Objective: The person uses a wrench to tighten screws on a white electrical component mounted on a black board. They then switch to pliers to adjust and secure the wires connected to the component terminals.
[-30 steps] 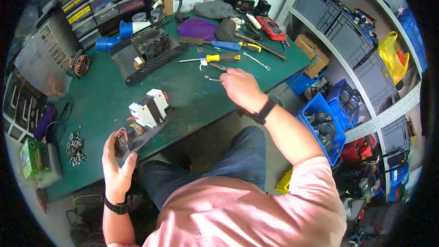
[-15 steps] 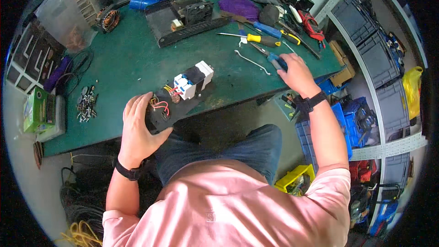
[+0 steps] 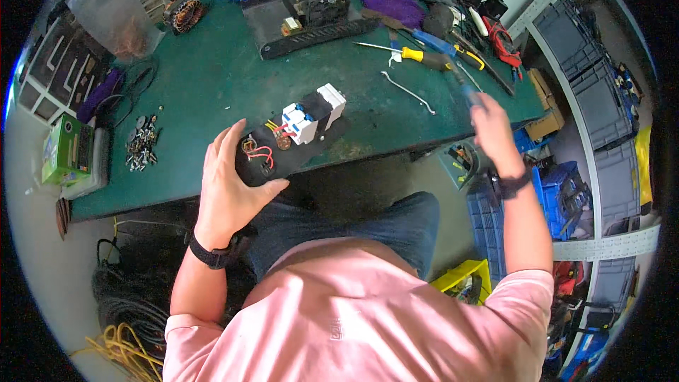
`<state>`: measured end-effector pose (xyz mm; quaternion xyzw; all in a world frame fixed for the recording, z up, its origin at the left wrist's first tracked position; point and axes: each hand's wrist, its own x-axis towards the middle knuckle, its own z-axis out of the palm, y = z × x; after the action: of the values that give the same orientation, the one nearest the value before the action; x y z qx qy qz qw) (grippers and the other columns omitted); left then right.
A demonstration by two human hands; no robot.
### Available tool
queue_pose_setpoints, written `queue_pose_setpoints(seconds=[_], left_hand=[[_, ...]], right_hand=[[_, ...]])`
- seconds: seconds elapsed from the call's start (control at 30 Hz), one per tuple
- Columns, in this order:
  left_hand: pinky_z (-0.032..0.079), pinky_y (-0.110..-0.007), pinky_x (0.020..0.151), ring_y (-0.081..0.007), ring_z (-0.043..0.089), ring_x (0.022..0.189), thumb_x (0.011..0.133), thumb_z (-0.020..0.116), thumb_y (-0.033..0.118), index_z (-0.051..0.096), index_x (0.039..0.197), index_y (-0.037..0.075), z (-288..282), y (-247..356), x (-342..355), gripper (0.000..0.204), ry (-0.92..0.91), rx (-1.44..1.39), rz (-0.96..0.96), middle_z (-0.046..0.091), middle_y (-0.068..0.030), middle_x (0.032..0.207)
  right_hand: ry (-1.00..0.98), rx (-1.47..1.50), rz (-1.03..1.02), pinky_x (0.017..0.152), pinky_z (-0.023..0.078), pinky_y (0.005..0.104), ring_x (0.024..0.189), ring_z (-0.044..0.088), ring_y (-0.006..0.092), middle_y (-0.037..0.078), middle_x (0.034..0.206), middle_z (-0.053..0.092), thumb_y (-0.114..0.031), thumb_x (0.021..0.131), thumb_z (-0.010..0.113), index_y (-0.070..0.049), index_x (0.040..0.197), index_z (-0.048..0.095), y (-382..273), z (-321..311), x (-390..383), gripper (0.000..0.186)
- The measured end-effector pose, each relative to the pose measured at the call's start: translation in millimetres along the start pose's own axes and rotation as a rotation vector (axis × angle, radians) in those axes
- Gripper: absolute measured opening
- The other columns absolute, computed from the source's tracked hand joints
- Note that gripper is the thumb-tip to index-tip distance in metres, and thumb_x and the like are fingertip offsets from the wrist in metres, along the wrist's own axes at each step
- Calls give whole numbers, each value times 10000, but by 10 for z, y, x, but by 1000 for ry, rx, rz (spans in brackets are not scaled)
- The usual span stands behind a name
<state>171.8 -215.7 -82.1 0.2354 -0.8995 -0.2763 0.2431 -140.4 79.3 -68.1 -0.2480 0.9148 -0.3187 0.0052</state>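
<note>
Blue tool blurred, plate partly hidden

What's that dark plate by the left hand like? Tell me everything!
The dark plate looks flat and lies on the green table, at its front edge; material hard to tell. A white, black and blue block stands on it; beside that are yellow wires and a round brownish part, then looping red wires. The left hand curves around that end; contact is unclear.

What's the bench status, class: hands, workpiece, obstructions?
Left hand cupped around left end of black plate, contact unclear. Right hand gripping blurred blue-handled tool. White module on plate. Silver spanner lying between module and right hand.
</note>
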Motion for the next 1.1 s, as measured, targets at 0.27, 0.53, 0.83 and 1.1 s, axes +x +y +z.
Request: queue_pose_setpoints(seconds=[0.27,0.53,0.83,1.1], left_hand=[[414,-417,993,-370,494,1166,534,855,207,483,1299,-6,-11,281,258,877,-212,282,68,549,-196,1231],[424,-406,961,-358,515,1090,528,826,146,507,1256,-26,95,270,288,812,-197,293,97,574,-181,1163],[391,-423,1005,-369,477,1138,521,803,116,526,1231,-12,232,90,182,772,-72,179,132,539,-185,1188],[419,-426,957,-356,512,1070,522,814,122,558,1198,5,255,58,187,733,-20,178,195,565,-170,1143]], right_hand=[[-780,1474,405,437,490,244,800,657,204,101,1039,611,-293,938,582,-22,1267,476,-576,427,-1200,438],[-1198,1462,563,606,586,321,1012,632,238,127,1188,574,-315,951,561,-38,1375,403,-717,950,-1376,531],[-1286,1285,407,630,572,281,986,596,145,63,1149,576,-357,944,570,-83,1363,430,-636,1030,-1272,520],[-1358,1487,515,844,554,448,1178,553,249,163,1282,553,-275,961,548,-52,1359,424,-654,1087,-1288,473]])
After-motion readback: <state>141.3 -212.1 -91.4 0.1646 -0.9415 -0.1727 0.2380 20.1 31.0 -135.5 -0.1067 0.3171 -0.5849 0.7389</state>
